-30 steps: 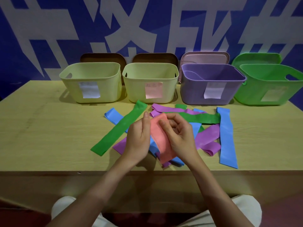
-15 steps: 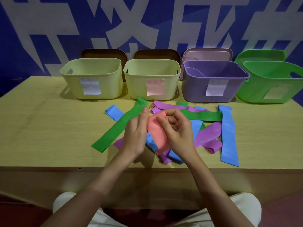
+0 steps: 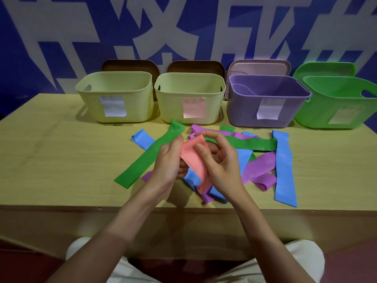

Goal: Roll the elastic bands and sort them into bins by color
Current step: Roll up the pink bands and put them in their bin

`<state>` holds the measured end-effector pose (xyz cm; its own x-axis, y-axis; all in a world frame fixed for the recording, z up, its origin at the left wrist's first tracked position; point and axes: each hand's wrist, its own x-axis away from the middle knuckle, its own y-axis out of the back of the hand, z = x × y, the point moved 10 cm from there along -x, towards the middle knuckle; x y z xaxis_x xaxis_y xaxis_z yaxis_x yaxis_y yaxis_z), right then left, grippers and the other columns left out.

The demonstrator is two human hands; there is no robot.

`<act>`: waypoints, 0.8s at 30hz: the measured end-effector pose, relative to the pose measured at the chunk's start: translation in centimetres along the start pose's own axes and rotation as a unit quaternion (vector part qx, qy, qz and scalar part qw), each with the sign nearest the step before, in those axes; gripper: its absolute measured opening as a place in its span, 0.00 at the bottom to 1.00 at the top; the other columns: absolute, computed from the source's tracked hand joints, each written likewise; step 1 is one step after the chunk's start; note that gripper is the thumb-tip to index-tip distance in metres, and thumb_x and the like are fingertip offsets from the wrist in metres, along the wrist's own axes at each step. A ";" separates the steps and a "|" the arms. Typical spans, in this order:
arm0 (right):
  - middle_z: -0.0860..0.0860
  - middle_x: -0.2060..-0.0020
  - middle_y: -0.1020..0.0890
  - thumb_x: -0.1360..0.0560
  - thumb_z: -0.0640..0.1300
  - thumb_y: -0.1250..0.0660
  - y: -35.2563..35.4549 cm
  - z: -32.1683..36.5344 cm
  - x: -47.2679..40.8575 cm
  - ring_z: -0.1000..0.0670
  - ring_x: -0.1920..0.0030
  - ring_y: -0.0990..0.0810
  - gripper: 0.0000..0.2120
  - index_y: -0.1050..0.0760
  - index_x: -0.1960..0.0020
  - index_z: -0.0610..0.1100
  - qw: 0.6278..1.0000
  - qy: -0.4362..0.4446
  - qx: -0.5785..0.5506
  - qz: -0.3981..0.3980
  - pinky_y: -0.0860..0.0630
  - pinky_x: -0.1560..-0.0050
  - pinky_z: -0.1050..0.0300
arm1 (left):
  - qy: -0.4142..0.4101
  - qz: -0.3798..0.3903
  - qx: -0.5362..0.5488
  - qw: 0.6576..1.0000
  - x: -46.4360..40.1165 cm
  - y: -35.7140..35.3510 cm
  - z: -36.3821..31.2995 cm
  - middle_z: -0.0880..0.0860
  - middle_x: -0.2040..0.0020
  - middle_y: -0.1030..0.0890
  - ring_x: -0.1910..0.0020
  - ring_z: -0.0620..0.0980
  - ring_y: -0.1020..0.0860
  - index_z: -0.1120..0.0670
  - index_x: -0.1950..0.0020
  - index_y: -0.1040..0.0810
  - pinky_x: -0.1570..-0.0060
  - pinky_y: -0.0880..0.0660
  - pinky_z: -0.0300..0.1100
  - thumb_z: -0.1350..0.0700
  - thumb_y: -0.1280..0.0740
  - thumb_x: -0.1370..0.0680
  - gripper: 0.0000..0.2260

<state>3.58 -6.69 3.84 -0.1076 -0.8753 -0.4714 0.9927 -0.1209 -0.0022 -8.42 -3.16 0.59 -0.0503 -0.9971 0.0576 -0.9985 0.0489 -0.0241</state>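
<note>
Matt, smooth rubbery bands [image 3: 283, 168] are lying on a pale wood-grain worktop [image 3: 61, 160]; matt plastic bins [image 3: 267, 103] are bearing paper labels [image 3: 112, 106].

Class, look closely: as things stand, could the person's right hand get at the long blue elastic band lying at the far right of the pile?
Probably not yet: the right hand grips the pink elastic band. Nothing covers the long blue elastic band.

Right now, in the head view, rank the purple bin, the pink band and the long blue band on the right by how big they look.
1. purple bin, clearly the largest.
2. and 3. blue band and pink band: unsure. The blue one shows more, but the pink one is partly hidden by the left hand and right hand holding it.
</note>
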 end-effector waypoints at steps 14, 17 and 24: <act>0.49 0.72 0.22 0.23 0.38 0.34 -0.2 -0.8 0.2 0.56 0.69 0.26 0.04 0.26 0.48 0.43 0.999 -0.030 -0.019 -0.012 0.32 0.69 0.66 | -0.219 -0.036 -0.142 0.965 0.8 0.7 -2.2 0.45 0.78 0.36 0.77 0.43 0.37 0.51 0.71 0.38 0.73 0.40 0.43 0.49 0.48 0.18 0.20; 0.38 0.71 0.27 0.22 0.39 0.35 -0.3 -1.0 0.2 0.52 0.68 0.29 0.10 0.26 0.41 0.43 0.999 -0.030 -0.028 0.003 0.34 0.69 0.62 | -0.161 -0.038 -0.104 0.981 0.3 1.0 -1.4 0.44 0.78 0.37 0.76 0.44 0.37 0.52 0.70 0.39 0.73 0.40 0.42 0.53 0.47 0.16 0.21; 0.42 0.68 0.22 0.23 0.40 0.34 -0.5 -0.3 -0.2 0.51 0.68 0.28 0.06 0.25 0.46 0.43 1.000 -0.005 0.010 0.029 0.35 0.69 0.59 | -0.006 0.024 0.001 1.000 0.4 0.0 0.5 0.47 0.79 0.39 0.81 0.43 0.41 0.51 0.69 0.39 0.78 0.45 0.32 0.51 0.47 0.17 0.20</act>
<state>3.12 -6.29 3.71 -0.0508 -0.8859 -0.4611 0.9960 -0.0788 0.0417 -8.47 -3.56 0.14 -0.0977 -0.9942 0.0440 -0.9949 0.0966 -0.0278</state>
